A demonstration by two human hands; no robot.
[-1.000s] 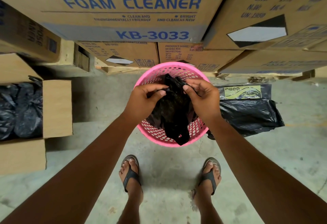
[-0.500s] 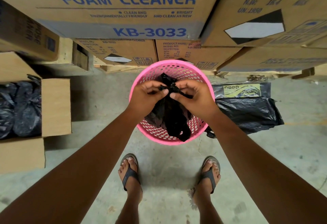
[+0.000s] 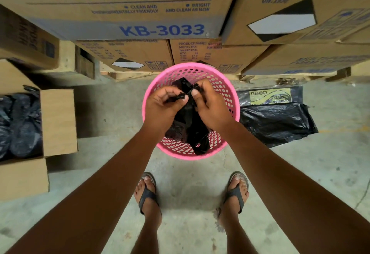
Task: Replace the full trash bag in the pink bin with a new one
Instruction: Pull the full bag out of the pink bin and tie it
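Head view caught both arms stretched forward and down over the pink bin [image 3: 233, 101], and look at those hands, drawn close together above its mouth. The left hand [image 3: 162, 106] was curled, thumb and fingertips pinched on a crumpled edge of the black trash bag [image 3: 191, 125]. The right hand [image 3: 210, 105] was clamped on the same bunched edge, thumb pressed right beside the left thumb. The bag hung limp from that double pinch, its lower end draped over the bin's near rim.

The perforated bin stood on a grey concrete floor [image 3: 330, 173], just ahead of two feet in dark flip-flops [image 3: 147, 195]. Stacked cardboard cartons [image 3: 124, 9] printed "FOAM CLEANER" and "KB-3033" walled off the far side, resting on wooden pallets [image 3: 124, 74]. An open cardboard box [image 3: 58, 121] on the left held filled black bags [image 3: 20, 125]. On the right, touching the bin, lay a flat pack of black bags [image 3: 274, 117] with a yellow label.
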